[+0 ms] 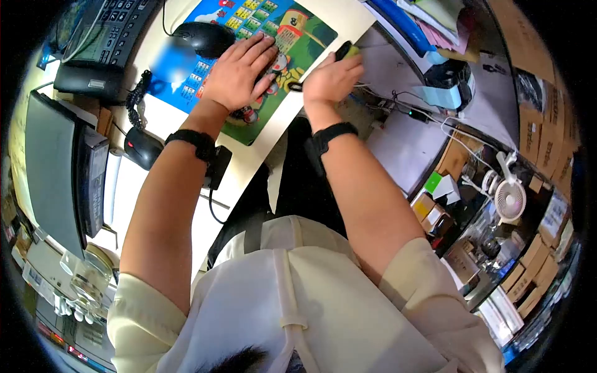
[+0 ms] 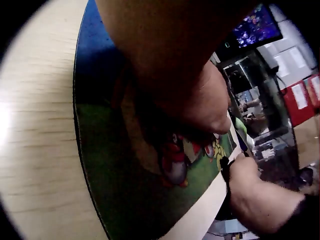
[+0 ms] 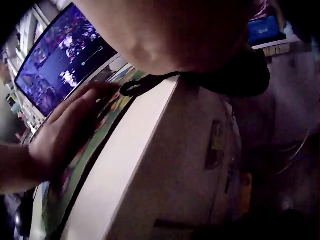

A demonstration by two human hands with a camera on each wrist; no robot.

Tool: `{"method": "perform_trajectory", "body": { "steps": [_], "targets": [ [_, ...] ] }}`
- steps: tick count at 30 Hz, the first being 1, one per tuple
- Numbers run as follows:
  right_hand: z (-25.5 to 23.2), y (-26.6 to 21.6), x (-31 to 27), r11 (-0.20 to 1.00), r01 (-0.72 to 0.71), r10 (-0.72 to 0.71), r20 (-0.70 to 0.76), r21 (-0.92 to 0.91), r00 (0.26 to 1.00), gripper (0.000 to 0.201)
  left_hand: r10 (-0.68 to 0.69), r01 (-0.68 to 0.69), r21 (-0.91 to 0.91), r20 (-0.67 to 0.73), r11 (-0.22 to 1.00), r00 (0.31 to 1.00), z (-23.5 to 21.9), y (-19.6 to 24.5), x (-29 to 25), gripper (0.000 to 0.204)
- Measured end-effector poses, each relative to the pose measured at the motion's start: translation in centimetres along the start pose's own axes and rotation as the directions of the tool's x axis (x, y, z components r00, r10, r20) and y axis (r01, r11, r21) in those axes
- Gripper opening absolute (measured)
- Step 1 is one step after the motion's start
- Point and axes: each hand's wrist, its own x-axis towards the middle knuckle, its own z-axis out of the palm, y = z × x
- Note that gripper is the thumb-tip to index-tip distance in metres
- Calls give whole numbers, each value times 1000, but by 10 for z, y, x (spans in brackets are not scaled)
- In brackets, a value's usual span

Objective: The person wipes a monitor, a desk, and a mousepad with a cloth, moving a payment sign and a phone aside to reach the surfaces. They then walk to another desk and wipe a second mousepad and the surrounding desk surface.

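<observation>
My left hand (image 1: pixel 238 73) lies with its fingers out flat on a colourful cartoon desk mat (image 1: pixel 311 46), close beside a large black mouse (image 1: pixel 205 40). Just past the desk's edge, my right hand (image 1: pixel 331 79) grips a black thing with a looped end (image 3: pixel 132 89). Its loop pokes out toward the mat, and a wider black part (image 3: pixel 245 77) shows beyond the fingers in the right wrist view. Something yellow-green shows by the fingertips in the head view. Most of the black thing is hidden by the hand; I cannot tell its kind.
A black keyboard (image 1: pixel 115 31) and a second, smaller mouse (image 1: pixel 143 148) are at the left, with a coiled black cord (image 1: pixel 137 99) between. A lit screen (image 3: pixel 65 55) stands behind the mat. Folders (image 1: pixel 407 25) and a white fan (image 1: pixel 510 200) are off to the right.
</observation>
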Motion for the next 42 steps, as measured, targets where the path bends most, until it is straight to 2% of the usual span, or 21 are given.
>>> {"method": "perform_trajectory", "body": {
  "steps": [3, 6, 7, 9, 11, 12, 13, 16, 17, 19, 21, 23, 26, 29, 30, 33, 36, 37, 39, 40, 42],
  "targets": [
    [-16, 1, -51, 995, 72, -74, 29, 72, 997, 65, 31, -31, 11, -32, 999, 999, 3, -2, -2, 48],
    [-34, 17, -104, 991, 82, -102, 202, 107, 974, 68, 46, -44, 25, -86, 999, 995, 7, -4, -3, 43],
    [-40, 28, -121, 986, 58, -102, 290, 154, 952, 69, 56, -53, 32, -110, 998, 992, 7, -5, -2, 42],
    [-55, 74, -142, 970, 156, -234, 528, 188, 816, 61, 63, -61, 28, -113, 998, 992, 5, -4, -2, 42],
    [-58, 132, -145, 949, 292, -304, 576, 117, 759, 47, 68, -65, 29, -116, 997, 991, 5, -4, -1, 42],
    [-69, 130, -132, 992, 73, -118, 558, 103, 821, 43, 65, -61, 35, -112, 997, 992, 5, -4, -2, 42],
    [-84, 116, -116, 984, -152, 81, 535, 90, 841, 40, 53, -51, 30, -92, 998, 994, 5, -4, -5, 42],
    [-91, 78, -88, 971, -195, 142, 327, 137, 935, 40, 46, -45, 18, -70, 999, 996, 5, -3, -2, 43],
    [-89, 65, -84, 942, -236, 143, 350, 239, 926, 43, 45, -44, 12, -69, 999, 997, 5, -4, -1, 44],
    [-69, 48, -95, 930, -241, 161, 282, 277, 946, 47, 44, -45, -2, -59, 999, 997, 2, -2, -1, 44],
    [-50, 32, -121, 890, -233, 116, 300, 391, 947, 51, 48, -49, -28, -51, 998, 998, 1, -3, 0, 46],
    [-54, 13, -141, 924, -116, -9, 323, 364, 946, 64, 35, -37, -45, -32, 998, 999, -1, -2, 1, 46],
    [-36, 4, -152, 939, -137, 53, 260, 315, 964, 72, 19, -21, -37, -54, 999, 998, -2, -1, 2, 43],
    [-28, 2, -148, 953, -101, 45, 196, 286, 980, 73, -2, 0, -45, -33, 999, 999, -5, 2, 4, 42],
    [-22, 5, -141, 966, -46, 12, 133, 254, 991, 67, -13, 12, -48, -24, 999, 1000, -6, 3, 4, 42],
    [-25, -9, -81, 951, -227, 173, 248, 208, 953, 65, -15, 15, -50, -11, 999, 1000, -6, 2, 3, 43],
    [-12, -4, -33, 937, -269, 205, 271, 224, 941, 63, -35, 36, -68, 12, 997, 999, -11, 5, 6, 43],
    [-5, -1, -21, 952, -176, 138, 162, 250, 977, 59, -43, 44, -71, 20, 997, 999, -12, 4, 7, 43],
    [0, 5, 3, 901, -271, 196, 239, 339, 951, 55, -58, 61, -80, 38, 995, 998, -12, 4, 7, 44],
    [9, 9, 18, 885, -205, 157, 147, 417, 977, 51, -62, 66, -85, 44, 994, 997, -13, 3, 8, 44],
    [28, 21, 63, 924, -158, 128, 108, 348, 986, 52, -66, 70, -90, 53, 993, 996, -10, 2, 9, 45]
  ]
}}
